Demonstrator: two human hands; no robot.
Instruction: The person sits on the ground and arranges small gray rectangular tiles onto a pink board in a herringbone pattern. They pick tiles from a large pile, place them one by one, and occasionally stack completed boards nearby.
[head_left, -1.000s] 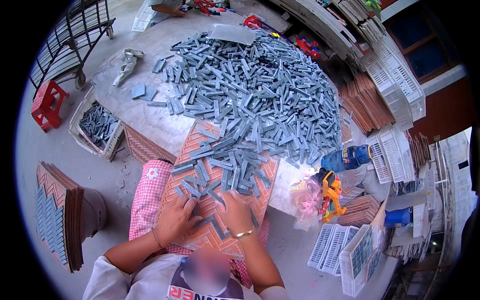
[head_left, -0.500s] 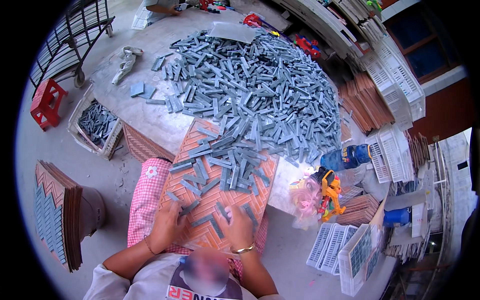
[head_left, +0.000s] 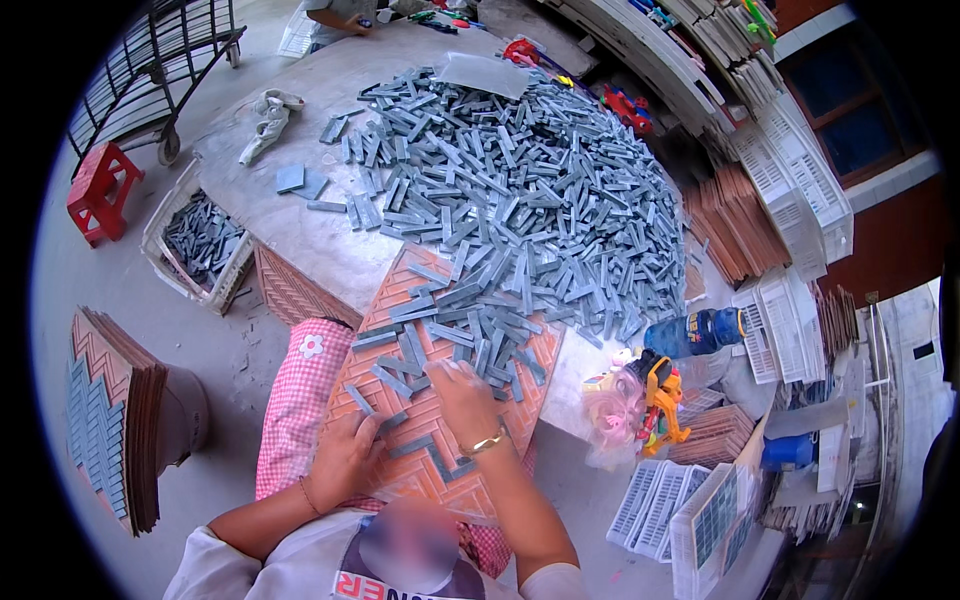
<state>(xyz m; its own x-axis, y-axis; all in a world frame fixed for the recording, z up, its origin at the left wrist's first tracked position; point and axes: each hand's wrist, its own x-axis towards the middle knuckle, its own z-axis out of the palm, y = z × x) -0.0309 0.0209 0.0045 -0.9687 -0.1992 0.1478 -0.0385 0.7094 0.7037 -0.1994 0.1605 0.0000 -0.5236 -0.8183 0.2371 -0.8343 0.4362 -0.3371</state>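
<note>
An orange herringbone-grooved board (head_left: 410, 408) rests across my lap, tilted toward the table. Several grey tile strips (head_left: 438, 455) lie fitted in the grooves of its near part. Loose grey strips (head_left: 478, 335) cover its far half. At the board's left side, my left hand (head_left: 348, 455) is closed with a short grey tile strip (head_left: 392, 422) sticking out of its fingers. My right hand (head_left: 463, 405) reaches over the middle of the board, fingers bent down at the near edge of the loose strips. Its fingertips partly hide whatever they touch.
A big heap of grey strips (head_left: 540, 190) covers the table (head_left: 235, 185). Left are a white crate of strips (head_left: 205, 245), a red stool (head_left: 103, 195) and stacked boards (head_left: 125, 410). Right are a blue bottle (head_left: 695, 332), toys (head_left: 662, 400) and white trays (head_left: 640, 510). Another person (head_left: 335, 20) is far off.
My right hand has moved forward from the near grooves, where it held a strip, to the loose strips. My left hand stays at the board's left side with its strip. The view has shifted slightly.
</note>
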